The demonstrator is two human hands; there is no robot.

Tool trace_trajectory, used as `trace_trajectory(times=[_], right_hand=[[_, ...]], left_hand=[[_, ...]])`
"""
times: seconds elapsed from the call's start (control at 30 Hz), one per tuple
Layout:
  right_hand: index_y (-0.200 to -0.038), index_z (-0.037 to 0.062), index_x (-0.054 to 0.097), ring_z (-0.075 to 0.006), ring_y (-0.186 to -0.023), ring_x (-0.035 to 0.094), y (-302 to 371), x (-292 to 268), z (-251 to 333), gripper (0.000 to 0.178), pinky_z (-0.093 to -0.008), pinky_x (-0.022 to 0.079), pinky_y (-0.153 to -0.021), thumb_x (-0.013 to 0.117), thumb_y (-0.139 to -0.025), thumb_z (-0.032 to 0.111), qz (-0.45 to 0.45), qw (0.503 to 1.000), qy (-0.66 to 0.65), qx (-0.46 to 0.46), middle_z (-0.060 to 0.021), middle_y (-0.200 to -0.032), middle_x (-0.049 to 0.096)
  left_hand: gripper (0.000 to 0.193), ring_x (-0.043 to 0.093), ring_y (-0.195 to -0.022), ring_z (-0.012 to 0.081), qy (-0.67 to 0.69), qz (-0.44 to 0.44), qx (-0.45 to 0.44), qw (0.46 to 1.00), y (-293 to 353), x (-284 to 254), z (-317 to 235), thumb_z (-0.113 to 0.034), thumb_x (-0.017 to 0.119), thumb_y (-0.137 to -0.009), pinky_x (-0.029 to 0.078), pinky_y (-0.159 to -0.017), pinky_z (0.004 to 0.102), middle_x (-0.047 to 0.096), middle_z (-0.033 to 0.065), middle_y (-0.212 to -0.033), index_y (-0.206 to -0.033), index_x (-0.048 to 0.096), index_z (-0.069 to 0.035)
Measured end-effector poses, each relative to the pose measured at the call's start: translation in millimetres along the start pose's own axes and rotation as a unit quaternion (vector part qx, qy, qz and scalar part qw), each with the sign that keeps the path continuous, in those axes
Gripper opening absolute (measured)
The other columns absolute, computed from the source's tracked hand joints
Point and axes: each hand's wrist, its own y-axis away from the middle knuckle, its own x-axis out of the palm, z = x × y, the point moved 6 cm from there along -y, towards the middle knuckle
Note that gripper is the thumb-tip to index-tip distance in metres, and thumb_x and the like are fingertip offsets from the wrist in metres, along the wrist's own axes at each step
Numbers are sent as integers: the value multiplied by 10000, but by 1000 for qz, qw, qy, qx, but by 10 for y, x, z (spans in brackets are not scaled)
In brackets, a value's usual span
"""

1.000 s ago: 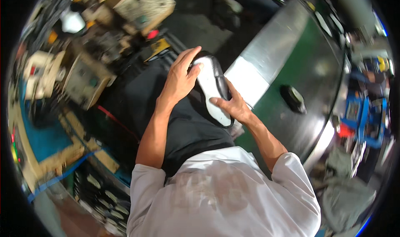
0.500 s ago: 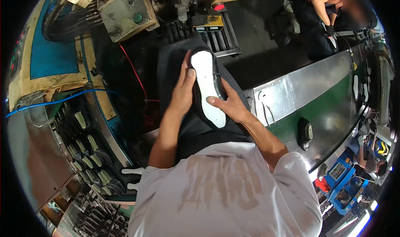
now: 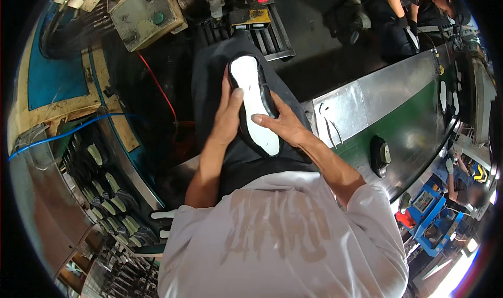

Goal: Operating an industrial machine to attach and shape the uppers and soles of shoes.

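A black shoe (image 3: 266, 99) rests bottom up over my dark-trousered lap, its long white insole (image 3: 250, 91) facing me. My left hand (image 3: 227, 114) is wrapped along its left side, the thumb lying by the insole's edge. From the right, my right hand (image 3: 283, 121) grips the other side, its thumb pressed on the white insole near the middle. The fingers of both hands are partly hidden by the shoe. To the right, a pair of pincers (image 3: 327, 124) lies on the metal ledge of the bench.
Another dark shoe (image 3: 380, 156) sits on the green conveyor belt (image 3: 361, 151) to my right. Several shoes with pale soles (image 3: 111, 203) fill a rack at left. A blue hose (image 3: 78, 130) crosses there. At upper right another person's gloved hand (image 3: 411, 28) holds a shoe.
The whole view has shifted slightly, so most surroundings sit a little further left and higher. Both hands keep the same grip on the shoe.
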Motion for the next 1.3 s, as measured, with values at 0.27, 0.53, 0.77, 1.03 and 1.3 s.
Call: trace_trajectory(times=[0.27,0.53,0.77,1.03,1.3], right_hand=[[-1700,-65,345,-244,-1350,619,0,16,-34,1035,-351,501,-1152,902,-949,379,0,1000,-5,-1,-211,-1479,635],[-1725,22,341,-266,-1387,606,22,102,84,1072,-365,491,-1168,951,-902,337,5,991,130,-41,-196,-1543,609],[-1724,129,370,-458,-1264,663,209,170,882,1109,-513,593,-1020,977,-809,281,-65,859,437,-257,-260,-1442,598],[-1718,129,388,-460,-1232,672,74,194,662,1113,-502,586,-1035,988,-792,271,-57,850,430,-299,-253,-1426,605],[-1705,-38,346,-246,-1401,577,-99,501,571,1028,-375,468,-1202,928,-940,328,117,990,-73,-32,-197,-1579,566]], left_hand=[[668,374,-1614,269,-91,0,51,995,37,-20,-168,-232,504,-1183,292,-1317,381,395,152,-1752,-1776,238,-76],[590,450,-1545,248,-281,-85,128,947,113,-140,-275,-235,477,-1192,312,-1298,364,475,145,-1684,-1720,349,-4],[790,589,-1473,350,-52,15,165,985,425,295,-1184,-169,703,-1009,444,-1261,486,579,216,-1610,-1706,367,-10],[774,607,-1448,303,-181,-42,121,975,493,216,-1123,-230,769,-951,459,-1233,458,622,195,-1571,-1648,492,-40],[775,371,-1607,298,-149,-95,172,969,394,4,-696,-387,525,-1186,283,-1323,417,323,166,-1782,-1795,145,-97]])
